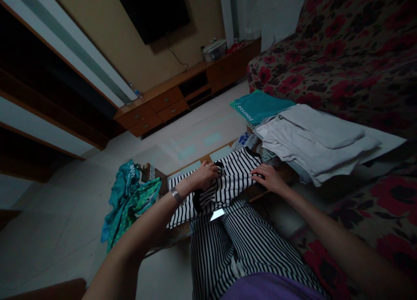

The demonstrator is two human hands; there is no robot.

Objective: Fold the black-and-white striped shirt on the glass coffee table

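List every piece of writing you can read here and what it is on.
White lettering on the teal folded cloth: upside down, too blurred to read.
White letters on the teal crumpled garment: partly folded, unreadable.
Blue print on the white bag: too small to read.
Nothing else carries text.

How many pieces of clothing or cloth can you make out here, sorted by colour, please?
Black-and-white striped: 1, the striped garment, under the left hand and right hand.
Teal or green: 2, the crumpled teal cloth and the folded teal piece.
White or grey: 1 stack, the pale pile; separate pieces unclear.
Total: 4.
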